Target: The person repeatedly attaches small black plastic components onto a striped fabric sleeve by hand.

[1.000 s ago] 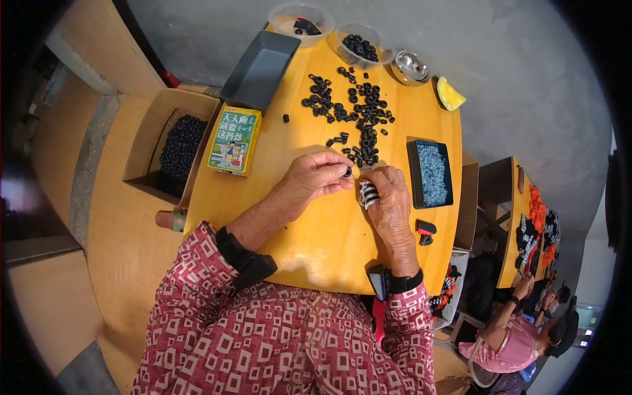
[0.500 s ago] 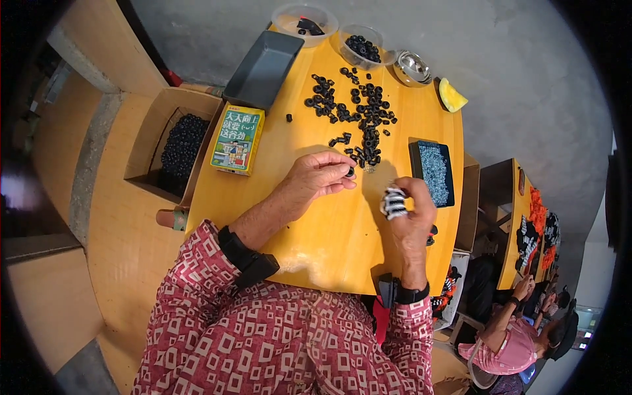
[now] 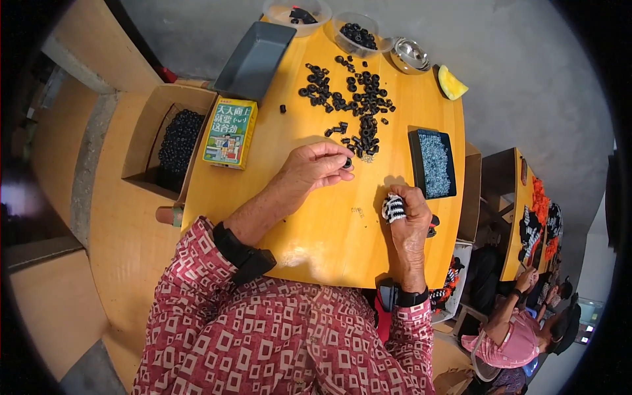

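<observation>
My left hand (image 3: 309,170) is over the middle of the table, its thumb and fingers pinched on a small round black piece (image 3: 347,162). Just beyond its fingertips lie many loose black ring-like pieces (image 3: 366,135), scattered in a rough band toward the far side. To the right, my right hand (image 3: 413,209) is closed around a small black-and-white striped knitted piece (image 3: 394,208), which pokes out past the thumb. A black tray (image 3: 414,160) of tiny pale blue-grey bits (image 3: 434,161) lies just beyond the right hand.
At the far edge are two clear plastic bowls (image 3: 339,43), a metal bowl (image 3: 409,58) and a yellow wedge (image 3: 451,81). An empty grey tray (image 3: 253,59) and a green-yellow box (image 3: 229,133) line the left. A carton (image 3: 146,141) of dark pieces stands beyond. Another person (image 3: 505,336) sits at right.
My right hand has drawn a little nearer to me and turned, with the striped piece now showing its stripes at a different angle. My left hand keeps its pinch on the black piece.
</observation>
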`<action>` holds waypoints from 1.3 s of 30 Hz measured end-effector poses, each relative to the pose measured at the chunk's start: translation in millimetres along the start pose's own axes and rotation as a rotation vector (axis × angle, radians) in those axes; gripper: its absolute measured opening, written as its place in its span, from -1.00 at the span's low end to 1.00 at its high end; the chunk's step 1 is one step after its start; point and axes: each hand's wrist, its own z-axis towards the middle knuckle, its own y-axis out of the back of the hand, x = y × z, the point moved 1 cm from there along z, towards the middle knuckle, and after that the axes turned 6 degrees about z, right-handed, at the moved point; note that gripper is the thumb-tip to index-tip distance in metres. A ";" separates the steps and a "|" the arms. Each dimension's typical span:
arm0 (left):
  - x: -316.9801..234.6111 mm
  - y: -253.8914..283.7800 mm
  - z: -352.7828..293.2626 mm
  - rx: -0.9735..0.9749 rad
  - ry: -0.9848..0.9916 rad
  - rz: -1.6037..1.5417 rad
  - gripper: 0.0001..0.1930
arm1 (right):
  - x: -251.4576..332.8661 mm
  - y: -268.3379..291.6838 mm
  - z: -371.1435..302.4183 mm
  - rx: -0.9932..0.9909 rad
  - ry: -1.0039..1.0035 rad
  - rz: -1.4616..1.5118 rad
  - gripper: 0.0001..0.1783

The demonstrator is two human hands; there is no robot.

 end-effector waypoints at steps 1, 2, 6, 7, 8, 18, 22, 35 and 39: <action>-2.0 -2.1 1.7 0.008 -0.007 -0.006 -0.78 | 0.8 2.6 -3.9 -0.001 -0.007 -0.002 -0.73; -2.7 0.4 0.5 0.000 -0.014 -0.010 -0.79 | 9.4 -0.2 -6.4 0.005 -0.002 -0.028 -0.72; -2.3 0.8 1.9 -0.001 -0.015 -0.010 -0.79 | 46.5 -3.9 -13.7 0.095 0.176 -0.159 -0.71; -2.0 1.5 1.5 0.002 -0.016 -0.011 -0.80 | 52.2 -8.1 -16.1 0.154 0.284 -0.201 -0.70; -2.5 0.8 2.1 0.007 -0.021 -0.012 -0.80 | 55.4 -13.9 -18.0 0.191 0.279 -0.225 -0.66; -0.8 -0.7 -0.6 0.008 -0.036 0.008 -0.78 | 43.9 -24.2 -19.1 0.255 0.234 -0.237 -0.63; -2.1 -0.3 -1.0 0.007 -0.027 0.005 -0.78 | 41.7 -25.0 -12.0 0.228 0.256 -0.246 -0.66; 9.4 -11.2 -1.7 0.132 0.062 0.009 -0.76 | 35.7 -9.8 5.9 -0.093 0.044 0.305 -0.68; 11.8 -19.2 -4.3 0.175 0.023 0.035 -0.76 | 47.9 -8.1 16.7 -0.064 0.016 0.416 -0.69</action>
